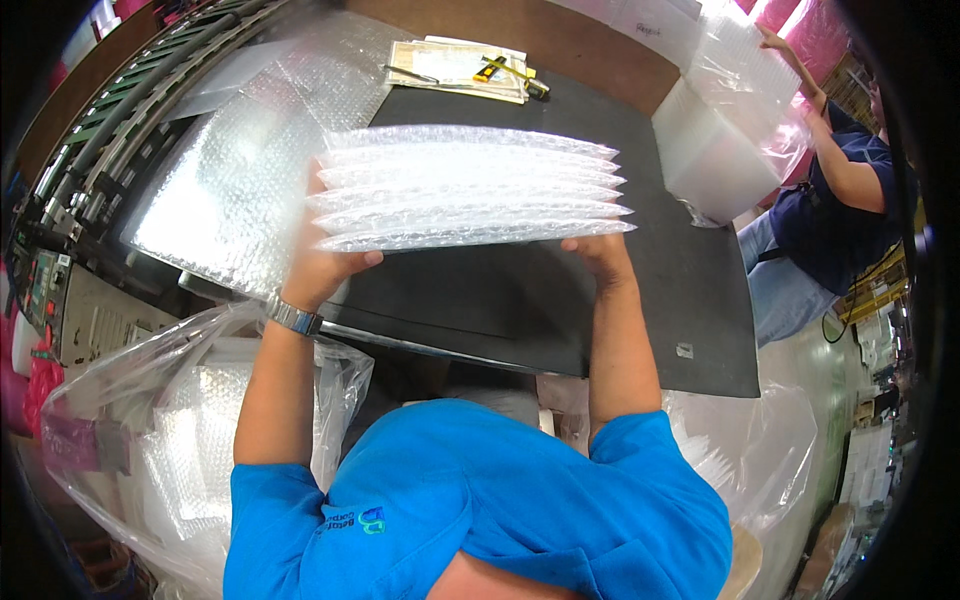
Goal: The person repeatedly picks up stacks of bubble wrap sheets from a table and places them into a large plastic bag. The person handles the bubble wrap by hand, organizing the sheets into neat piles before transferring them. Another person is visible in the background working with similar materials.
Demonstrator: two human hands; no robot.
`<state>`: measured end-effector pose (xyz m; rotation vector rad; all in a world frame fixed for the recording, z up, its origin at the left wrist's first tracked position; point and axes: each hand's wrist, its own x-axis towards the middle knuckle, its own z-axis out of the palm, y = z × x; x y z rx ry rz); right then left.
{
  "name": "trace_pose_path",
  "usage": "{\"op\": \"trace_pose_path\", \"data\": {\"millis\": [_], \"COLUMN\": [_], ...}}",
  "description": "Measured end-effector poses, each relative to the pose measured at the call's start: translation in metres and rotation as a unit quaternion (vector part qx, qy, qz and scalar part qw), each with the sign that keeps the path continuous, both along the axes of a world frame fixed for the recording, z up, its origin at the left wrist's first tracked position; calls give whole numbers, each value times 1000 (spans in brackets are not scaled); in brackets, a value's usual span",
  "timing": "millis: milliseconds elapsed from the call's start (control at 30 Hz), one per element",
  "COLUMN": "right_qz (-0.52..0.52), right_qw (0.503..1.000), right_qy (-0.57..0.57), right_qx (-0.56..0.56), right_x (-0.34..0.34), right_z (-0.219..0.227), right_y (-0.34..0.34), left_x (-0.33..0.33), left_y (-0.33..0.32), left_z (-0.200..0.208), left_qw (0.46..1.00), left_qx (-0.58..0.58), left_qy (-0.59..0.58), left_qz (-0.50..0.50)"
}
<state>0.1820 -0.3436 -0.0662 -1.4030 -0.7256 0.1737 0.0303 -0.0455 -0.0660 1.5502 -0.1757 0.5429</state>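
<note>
A stack of several bubble-wrap pouches (pixel 470 188) is held up over the dark tabletop (pixel 460 300), its layered edges facing me. My left hand (pixel 322 272), below a metal watch band, grips the stack's left end with the thumb along the near lower edge. At the right end, my right hand (pixel 602 258) is closed on the same stack, thumb at the near edge too. The pouches hide most of the fingers of both hands. Left of the stack lies a broad sheet of bubble wrap (pixel 225 175), close to my left hand.
Papers (pixel 455 55) with a pen (pixel 412 74) and a yellow-black cutter (pixel 490 69) lie at the back. A translucent white stack (pixel 715 155) stands back right, beside a person (pixel 835 200). Rollers (pixel 130 110) run at left. A clear plastic bag (pixel 110 400) holds bubble wrap lower left.
</note>
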Motion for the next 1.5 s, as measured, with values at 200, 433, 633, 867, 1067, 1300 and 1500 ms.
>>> {"op": "trace_pose_path", "data": {"millis": [200,433,633,867,1067,1300,1500], "right_qz": [-56,-117,-59,-192,20,-27,-4], "right_qw": [998,984,821,879,997,999,956], "right_qy": [14,-93,-497,-408,74,21,-124], "right_qx": [18,-93,-275,155,28,-28,-267], "right_x": [-10,-35,-76,-43,-6,4,-9], "right_z": [0,76,150,127,-19,-35,-48], "right_y": [27,20,42,44,71,92,88], "left_x": [13,-17,-24,-38,-23,-20,-33], "left_y": [-2,-17,-18,-23,-21,-5,42], "left_z": [-21,70,91,51,-50,-11,2], "left_qw": [996,773,884,990,988,940,828], "left_qx": [-30,473,437,19,31,65,201], "left_qy": [56,-202,-64,-65,-34,-73,-91], "left_qz": [69,371,155,122,150,326,515]}}
